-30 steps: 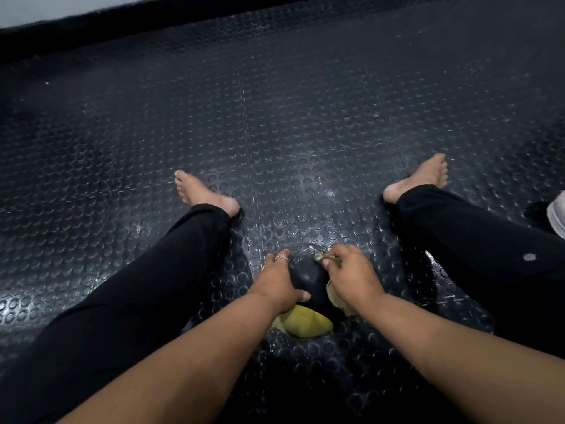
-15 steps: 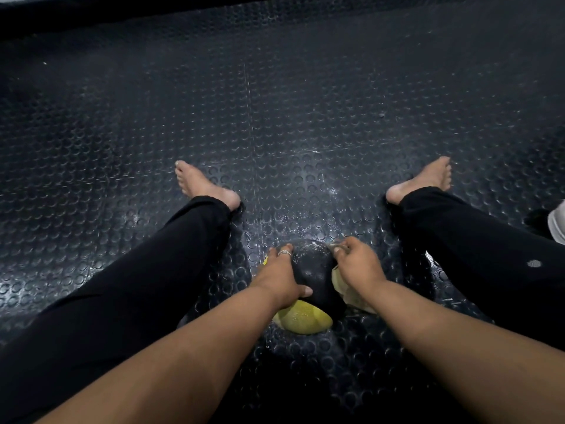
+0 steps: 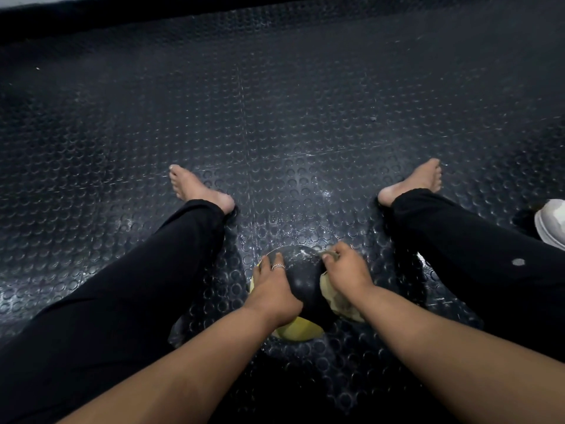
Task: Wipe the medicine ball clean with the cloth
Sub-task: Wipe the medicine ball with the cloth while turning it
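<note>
Both hands were on the medicine ball (image 3: 301, 278), which sat on the studded black floor (image 3: 275, 123) between the person's outstretched legs. Left hand (image 3: 273, 286) rested on the ball's left side with fingers spread over its curve, a ring (image 3: 278, 266) on one finger. Right hand (image 3: 345, 270) curled round what looked like a pale cloth (image 3: 337, 302), pressing it to the ball's right side. Yellow panels showed at the ball's near edge. A white shoe (image 3: 552, 221) lay at the far right.

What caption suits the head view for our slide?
Seated on a studded floor, left hand steadies the ball; right hand presses the cloth against it.
</note>
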Motion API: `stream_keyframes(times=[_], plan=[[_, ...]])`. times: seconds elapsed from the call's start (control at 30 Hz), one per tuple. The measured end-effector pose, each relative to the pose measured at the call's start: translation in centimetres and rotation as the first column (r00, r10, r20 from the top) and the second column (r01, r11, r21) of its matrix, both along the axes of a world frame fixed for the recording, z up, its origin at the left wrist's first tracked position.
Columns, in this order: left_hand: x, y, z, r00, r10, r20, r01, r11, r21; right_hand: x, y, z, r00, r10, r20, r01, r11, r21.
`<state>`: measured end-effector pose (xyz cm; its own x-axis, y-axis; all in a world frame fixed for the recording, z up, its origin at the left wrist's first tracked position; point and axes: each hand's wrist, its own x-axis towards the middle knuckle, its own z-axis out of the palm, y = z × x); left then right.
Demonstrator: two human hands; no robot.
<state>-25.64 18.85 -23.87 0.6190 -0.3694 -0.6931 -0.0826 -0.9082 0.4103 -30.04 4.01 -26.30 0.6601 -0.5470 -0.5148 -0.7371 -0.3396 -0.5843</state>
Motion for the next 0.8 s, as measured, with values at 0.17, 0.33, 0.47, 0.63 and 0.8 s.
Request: stream_keyframes(times=[0.17, 0.33, 0.47, 0.63, 0.8], plan=[[-0.5, -0.2, 0.8, 0.998, -0.059, 0.032, 0.057, 0.997, 0.058, 0.2, 0.8, 0.9, 0.995, 0.094, 0.039, -0.093, 0.995, -0.039], [0.3, 0.3, 1.0, 0.997, -0.068, 0.031, 0.066, 0.995, 0.081, -0.2, 2.5, 1.7, 0.955, 0.265, 0.133, -0.252, 0.962, -0.108], [0.5, 0.3, 1.0, 0.995, -0.101, 0.025, 0.098, 0.991, 0.086, 0.9, 0.5, 1.2, 0.982, 0.183, 0.046, -0.179, 0.980, -0.087], [1.3, 0.1, 0.7, 0.994, -0.104, 0.021, 0.101, 0.989, 0.104, 1.3, 1.4, 2.0, 0.976, 0.213, 0.036, -0.211, 0.976, -0.053], [1.7, 0.3, 0.7, 0.992, -0.127, 0.010, 0.126, 0.987, 0.099, 1.4, 2.5, 1.9, 0.963, 0.250, 0.103, -0.240, 0.966, -0.100]])
